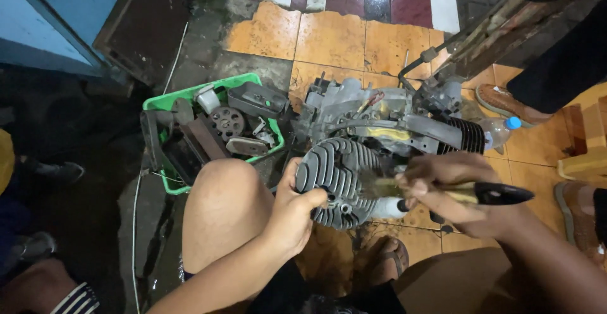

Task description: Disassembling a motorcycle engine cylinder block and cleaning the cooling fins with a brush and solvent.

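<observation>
A grey finned engine cylinder head is held up in front of my knees. My left hand grips its left edge, thumb on the fins. My right hand is closed on a paintbrush with a black handle, and the blurred bristles touch the head's right side. Behind it on the floor lies a dismantled engine block with a dark finned cylinder.
A green plastic tray full of engine parts stands left of my knee. A clear bottle with a blue cap lies right of the engine. Another person's shoe and dark trouser leg are at the upper right. The floor is orange tile.
</observation>
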